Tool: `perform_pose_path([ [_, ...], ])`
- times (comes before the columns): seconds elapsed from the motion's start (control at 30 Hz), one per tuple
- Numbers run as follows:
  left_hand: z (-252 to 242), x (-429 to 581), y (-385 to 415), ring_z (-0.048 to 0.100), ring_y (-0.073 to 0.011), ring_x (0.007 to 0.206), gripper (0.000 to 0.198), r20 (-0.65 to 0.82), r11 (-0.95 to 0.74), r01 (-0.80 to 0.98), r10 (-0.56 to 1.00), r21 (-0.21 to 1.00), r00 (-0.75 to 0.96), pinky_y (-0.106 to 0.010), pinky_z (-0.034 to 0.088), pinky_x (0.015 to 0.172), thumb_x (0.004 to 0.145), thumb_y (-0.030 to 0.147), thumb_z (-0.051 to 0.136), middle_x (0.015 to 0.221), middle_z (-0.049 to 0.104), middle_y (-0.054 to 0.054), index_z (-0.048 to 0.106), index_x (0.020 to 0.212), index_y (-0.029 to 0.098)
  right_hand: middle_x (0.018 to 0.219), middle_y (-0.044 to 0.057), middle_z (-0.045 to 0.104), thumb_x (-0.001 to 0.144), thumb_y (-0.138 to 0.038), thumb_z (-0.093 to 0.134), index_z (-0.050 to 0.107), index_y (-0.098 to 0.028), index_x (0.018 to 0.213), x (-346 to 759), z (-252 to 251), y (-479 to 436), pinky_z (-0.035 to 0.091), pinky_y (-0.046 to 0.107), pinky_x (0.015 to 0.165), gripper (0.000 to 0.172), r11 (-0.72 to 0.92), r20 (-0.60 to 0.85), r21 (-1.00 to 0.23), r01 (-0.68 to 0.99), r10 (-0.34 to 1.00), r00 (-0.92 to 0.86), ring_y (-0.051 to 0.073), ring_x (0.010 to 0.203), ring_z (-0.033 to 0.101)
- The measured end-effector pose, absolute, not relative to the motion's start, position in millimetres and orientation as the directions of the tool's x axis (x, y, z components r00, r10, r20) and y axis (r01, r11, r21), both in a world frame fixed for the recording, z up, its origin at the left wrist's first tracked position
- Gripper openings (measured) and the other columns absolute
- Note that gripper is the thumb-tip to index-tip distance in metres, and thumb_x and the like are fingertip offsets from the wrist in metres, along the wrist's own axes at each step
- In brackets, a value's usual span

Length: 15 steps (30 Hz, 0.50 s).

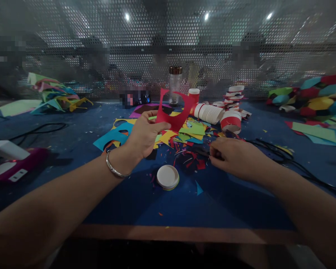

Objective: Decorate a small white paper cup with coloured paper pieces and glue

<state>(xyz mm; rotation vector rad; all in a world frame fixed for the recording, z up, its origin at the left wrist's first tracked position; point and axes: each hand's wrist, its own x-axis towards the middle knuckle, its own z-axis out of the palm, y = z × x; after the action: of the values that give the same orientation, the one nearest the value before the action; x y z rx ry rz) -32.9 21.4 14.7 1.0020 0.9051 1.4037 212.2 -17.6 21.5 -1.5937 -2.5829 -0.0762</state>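
My left hand (148, 132), with a silver bangle at the wrist, pinches a red sheet of paper (175, 120) and holds it up off the table. A large rounded piece is cut out of the sheet's upper edge. My right hand (226, 153) is closed around dark scissors (202, 151), whose blades point left; the handles are mostly hidden by the fingers. Between the hands, nearer to me, lies a white round paper cup base or lid (168, 176) with a yellow-green edge under it. Small paper scraps (189, 158) are strewn below the red sheet.
Blue cut paper (112, 135) and green pieces (194, 129) lie behind. Further back are a glass bottle (174, 87), stacked paper cups (210, 113), and a phone (144, 98). A purple power strip (19, 164) is at left, a black cable (282, 155) at right.
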Motion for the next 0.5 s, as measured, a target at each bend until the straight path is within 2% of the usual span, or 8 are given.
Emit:
perform_pose_path([
  [0.13, 17.0, -28.4, 14.3, 0.05, -0.0068, 0.059, 0.032, 0.093, -0.098, -0.262, 0.995, 0.96, -0.031, -0.022, 0.036, 0.056, 0.06, 0.002, 0.081, 0.069, 0.065, 0.005, 0.06, 0.078, 0.019, 0.066, 0.002, 0.062, 0.075, -0.018, 0.063, 0.055, -0.023, 0.065, 209.9, 24.4, -15.4, 0.036, 0.03, 0.058, 0.014, 0.407, 0.15, -0.124, 0.905, 0.909, -0.388, 0.017, 0.058, 0.055],
  [0.27, 23.8, -22.2, 5.8, 0.05, -0.0057, 0.058, 0.023, 0.035, -0.037, -0.291, 0.999, 0.956, -0.014, -0.021, 0.032, 0.052, 0.063, 0.002, 0.08, 0.071, 0.068, 0.003, 0.064, 0.072, 0.016, 0.068, 0.001, 0.063, 0.075, -0.023, 0.063, 0.058, -0.023, 0.067, 208.9, 27.0, -15.3, 0.04, 0.029, 0.056, 0.009, 0.414, 0.226, -0.327, 0.849, 0.907, -0.356, 0.015, 0.057, 0.054],
  [0.4, 28.5, -19.0, 1.1, 0.058, -0.0083, 0.064, 0.012, -0.084, 0.092, -0.363, 0.996, 0.927, 0.038, -0.02, 0.037, 0.053, 0.076, 0.006, 0.076, 0.078, 0.073, -0.001, 0.069, 0.075, 0.015, 0.066, 0.002, 0.063, 0.076, -0.026, 0.062, 0.061, -0.023, 0.066, 209.2, 32.0, -16.7, 0.04, 0.029, 0.056, 0.01, 0.458, 0.326, -0.549, 0.699, 0.888, -0.325, 0.015, 0.058, 0.053],
  [0.5, 28.0, -17.6, -0.3, 0.064, -0.0109, 0.07, 0.009, -0.099, 0.129, -0.397, 0.991, 0.909, 0.095, -0.021, 0.046, 0.059, 0.086, 0.009, 0.07, 0.083, 0.075, -0.002, 0.071, 0.081, 0.016, 0.062, 0.001, 0.061, 0.077, -0.028, 0.061, 0.066, -0.023, 0.07, 208.2, 36.4, -17.5, 0.039, 0.029, 0.053, 0.01, 0.422, 0.289, -0.656, 0.626, 0.907, -0.308, 0.016, 0.057, 0.052],
])
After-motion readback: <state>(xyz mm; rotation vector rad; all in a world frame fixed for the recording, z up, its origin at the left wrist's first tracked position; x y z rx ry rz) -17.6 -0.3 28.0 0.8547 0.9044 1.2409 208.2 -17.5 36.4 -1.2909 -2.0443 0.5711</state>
